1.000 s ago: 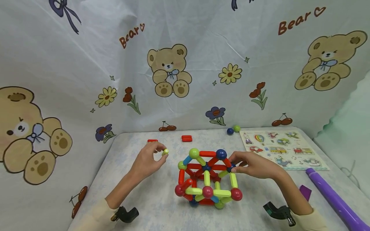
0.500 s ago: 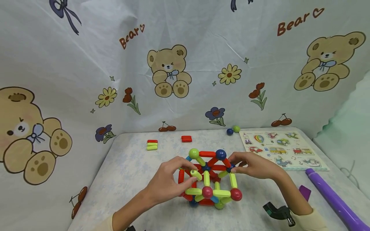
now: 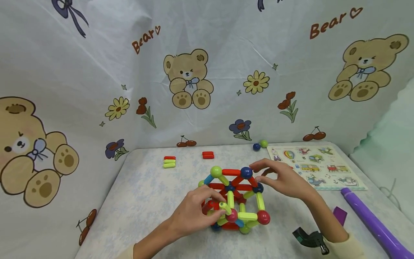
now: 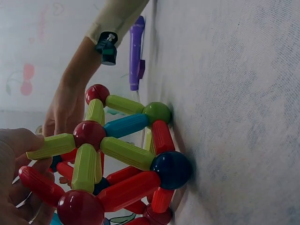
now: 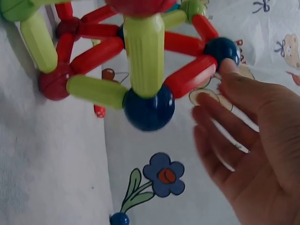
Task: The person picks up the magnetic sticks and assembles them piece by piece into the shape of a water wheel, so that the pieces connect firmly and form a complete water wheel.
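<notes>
A frame of magnetic sticks and balls [image 3: 237,187] stands on the table in front of me, in red, yellow-green and blue. My left hand [image 3: 197,208] pinches a yellow-green magnetic stick [image 4: 55,146] between thumb and fingers. One end of that stick meets the front red ball [image 4: 89,134]. At the frame's upper right is my right hand [image 3: 283,178], its fingers loosely bent with nothing gripped. A fingertip of it lies at the upper blue ball [image 5: 222,52] in the right wrist view; whether it presses there, I cannot tell. The left hand hides the frame's front left corner.
Behind the frame lie two red sticks [image 3: 208,155] and a small row of red and yellow-green sticks [image 3: 169,162]. A loose blue ball [image 3: 256,146] and green ball [image 3: 263,143] sit at the back. To the right are a picture board [image 3: 317,167] and a purple tube [image 3: 375,223].
My left hand has carried the yellow-green stick rightward from the back left, then lowered it to the front red ball. The right hand has left the lower blue corner ball and risen slightly.
</notes>
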### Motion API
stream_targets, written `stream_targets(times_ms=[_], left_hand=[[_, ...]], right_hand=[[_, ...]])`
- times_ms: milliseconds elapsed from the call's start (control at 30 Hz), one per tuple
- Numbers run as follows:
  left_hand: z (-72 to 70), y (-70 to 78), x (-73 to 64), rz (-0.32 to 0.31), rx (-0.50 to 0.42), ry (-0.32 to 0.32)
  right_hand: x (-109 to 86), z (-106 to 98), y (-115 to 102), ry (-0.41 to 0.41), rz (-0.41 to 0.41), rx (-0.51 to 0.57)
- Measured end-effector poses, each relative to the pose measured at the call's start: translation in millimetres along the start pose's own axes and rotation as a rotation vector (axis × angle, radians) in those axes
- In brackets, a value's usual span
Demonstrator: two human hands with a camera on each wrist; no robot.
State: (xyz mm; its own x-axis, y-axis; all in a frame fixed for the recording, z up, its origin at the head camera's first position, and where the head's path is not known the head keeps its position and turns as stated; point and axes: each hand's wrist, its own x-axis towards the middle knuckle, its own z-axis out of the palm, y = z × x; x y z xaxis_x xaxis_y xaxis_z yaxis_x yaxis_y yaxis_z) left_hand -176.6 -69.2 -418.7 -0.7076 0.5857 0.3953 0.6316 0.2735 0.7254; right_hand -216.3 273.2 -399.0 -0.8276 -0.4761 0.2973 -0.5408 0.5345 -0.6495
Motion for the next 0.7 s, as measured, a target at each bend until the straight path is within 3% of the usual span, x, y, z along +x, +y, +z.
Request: stream_targets(times_ms=[133,267,700], left_hand=[[0.7,-0.3,-0.9,0.002,-0.001,0.006],[0.7,-2.4,-1.8,0.023,-0.005,0.017],[-1.8,-3.9,-2.0,-0.004,-0.032,-0.019]], right_hand=[[1.4,4.3,-9.4,0.133,-0.129,-0.012],[3.3,7.6,-15.6,0.174,-0.202,-0.010],[4.9,10.8,-16.7,0.192,-0.216,-0.027]])
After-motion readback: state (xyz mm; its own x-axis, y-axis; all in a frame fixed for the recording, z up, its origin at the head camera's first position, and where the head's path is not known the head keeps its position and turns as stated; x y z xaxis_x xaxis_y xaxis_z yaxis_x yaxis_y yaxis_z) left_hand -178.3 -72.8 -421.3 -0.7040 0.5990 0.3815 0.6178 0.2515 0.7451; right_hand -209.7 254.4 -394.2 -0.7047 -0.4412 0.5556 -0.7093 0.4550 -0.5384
